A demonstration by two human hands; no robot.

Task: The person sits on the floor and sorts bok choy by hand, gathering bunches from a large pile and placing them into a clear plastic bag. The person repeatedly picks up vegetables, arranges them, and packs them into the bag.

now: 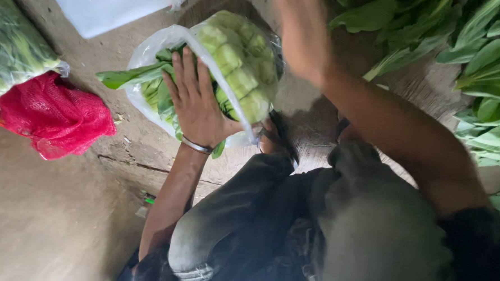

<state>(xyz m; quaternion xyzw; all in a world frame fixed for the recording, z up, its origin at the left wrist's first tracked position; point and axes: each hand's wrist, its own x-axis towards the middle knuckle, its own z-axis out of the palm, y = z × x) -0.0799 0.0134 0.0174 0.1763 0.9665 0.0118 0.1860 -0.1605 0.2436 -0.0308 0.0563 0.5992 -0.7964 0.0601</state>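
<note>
A clear plastic bag (161,43) stuffed with bunches of leafy greens (241,68) lies on the ground in front of my knees. My left hand (195,101), a metal bangle on its wrist, presses flat with fingers spread on the greens at the bag's mouth. A long leaf (126,77) sticks out to the left. My right hand (301,34) is raised above the bag's right side, blurred, and I cannot tell whether it holds anything.
A heap of loose leafy greens (476,52) covers the ground at the right. A red mesh sack (52,115) and another bag of greens (7,47) lie at the left. A white sheet of plastic (109,12) is at the top. My bent knees (298,222) fill the foreground.
</note>
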